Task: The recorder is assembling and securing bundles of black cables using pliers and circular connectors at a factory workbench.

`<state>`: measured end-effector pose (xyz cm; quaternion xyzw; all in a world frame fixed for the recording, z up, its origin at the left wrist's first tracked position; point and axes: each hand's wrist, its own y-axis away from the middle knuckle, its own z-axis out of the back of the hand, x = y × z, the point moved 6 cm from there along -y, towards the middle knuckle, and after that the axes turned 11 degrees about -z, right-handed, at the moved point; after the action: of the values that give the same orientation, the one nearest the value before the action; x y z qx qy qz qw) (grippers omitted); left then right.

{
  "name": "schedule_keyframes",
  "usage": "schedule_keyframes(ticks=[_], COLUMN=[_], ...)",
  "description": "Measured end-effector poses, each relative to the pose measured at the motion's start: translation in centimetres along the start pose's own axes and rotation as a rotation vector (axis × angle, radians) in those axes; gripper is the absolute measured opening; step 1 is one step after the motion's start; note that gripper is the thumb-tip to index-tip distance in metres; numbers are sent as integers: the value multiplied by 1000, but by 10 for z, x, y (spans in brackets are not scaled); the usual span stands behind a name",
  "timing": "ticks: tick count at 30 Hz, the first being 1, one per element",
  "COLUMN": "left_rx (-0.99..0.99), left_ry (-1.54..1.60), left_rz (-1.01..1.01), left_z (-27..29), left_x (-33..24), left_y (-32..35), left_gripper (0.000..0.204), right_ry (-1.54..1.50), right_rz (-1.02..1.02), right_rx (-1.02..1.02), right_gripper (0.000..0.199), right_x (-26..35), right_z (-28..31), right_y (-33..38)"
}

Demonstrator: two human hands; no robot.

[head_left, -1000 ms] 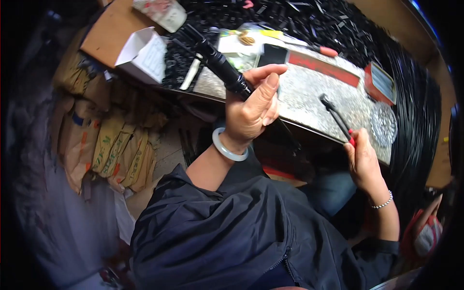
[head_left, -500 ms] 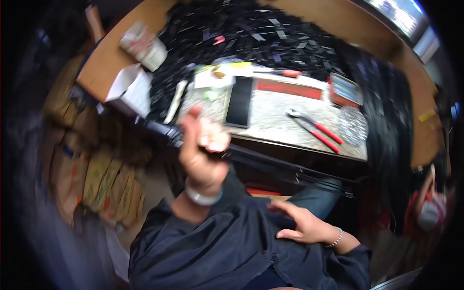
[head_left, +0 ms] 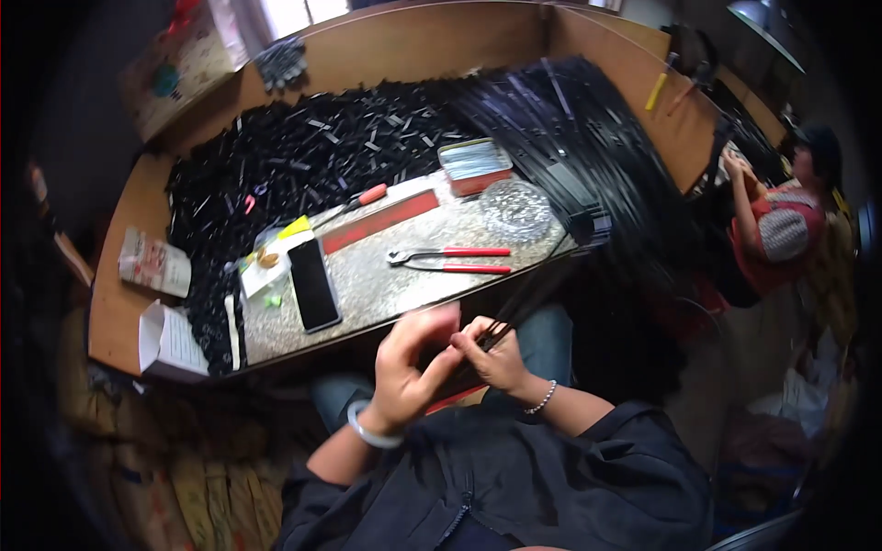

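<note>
My right hand, with a beaded bracelet at the wrist, is closed around thin black strips just off the table's front edge. The strips run up and to the right, toward a large heap of long black strips. My left hand, wearing a pale bangle, is right beside it, thumb apart from the curved fingers. Its fingertips are smeared by motion, and nothing shows in its grasp. Red-handled pincers lie on the speckled board beyond my hands, and a dark phone is to their left.
Short black pieces are piled behind the board. A tin of thin metal pieces and a clear round dish stand at its right end. An open white box is at the left. Another person sits at far right.
The view has swung right. My right hand has risen from my lap and now grips black strips. My left hand, earlier raised over the table's edge, has come beside it.
</note>
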<state>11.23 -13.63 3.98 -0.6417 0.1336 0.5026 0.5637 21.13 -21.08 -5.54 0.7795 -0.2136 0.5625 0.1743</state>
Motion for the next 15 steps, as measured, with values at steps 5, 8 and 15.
schedule_keyframes(ticks=[5, 8, 15], left_rx=[13, 64, 18], left_ry=[224, 207, 535], left_rz=[54, 62, 133], left_z=[1, 12, 12], left_x=[8, 12, 19], left_y=[-54, -56, -50], left_gripper=[32, 22, 17], right_ry=[302, 189, -171], right_rz=[-225, -144, 84], right_rx=[-3, 124, 399], right_gripper=[20, 33, 67], right_x=[-76, -54, 74], right_z=[0, -11, -19], right_y=[-3, -7, -34])
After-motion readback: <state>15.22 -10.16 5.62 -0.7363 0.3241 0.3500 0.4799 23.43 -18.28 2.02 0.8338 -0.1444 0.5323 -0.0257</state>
